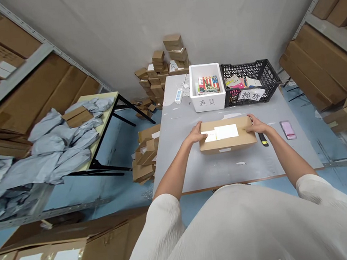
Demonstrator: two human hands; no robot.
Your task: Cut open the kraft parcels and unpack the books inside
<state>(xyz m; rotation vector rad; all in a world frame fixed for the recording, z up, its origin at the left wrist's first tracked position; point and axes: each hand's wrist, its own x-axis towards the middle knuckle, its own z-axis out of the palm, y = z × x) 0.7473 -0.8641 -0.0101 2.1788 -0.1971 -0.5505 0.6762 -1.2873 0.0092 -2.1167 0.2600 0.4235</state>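
A closed cardboard box [228, 143] with white labels on its top lies on the grey table [191, 174] in front of me. My left hand [196, 133] grips its left end, thumb on top and fingers round the far side. At the opposite end my right hand [256, 124] holds the box the same way, partly hiding that corner. Just right of the box, close to my right hand, is a black and yellow box cutter [263, 139]. A phone [288, 130] with a pinkish screen lies farther right.
Behind the box stand a white foam bin [209, 102] and a black plastic crate [249, 66], both containing books or booklets. A power strip [178, 96] lies at the back left. Cardboard boxes [157, 75] are stacked beyond the table. Grey mailing bags [63, 139] cover a side table at left.
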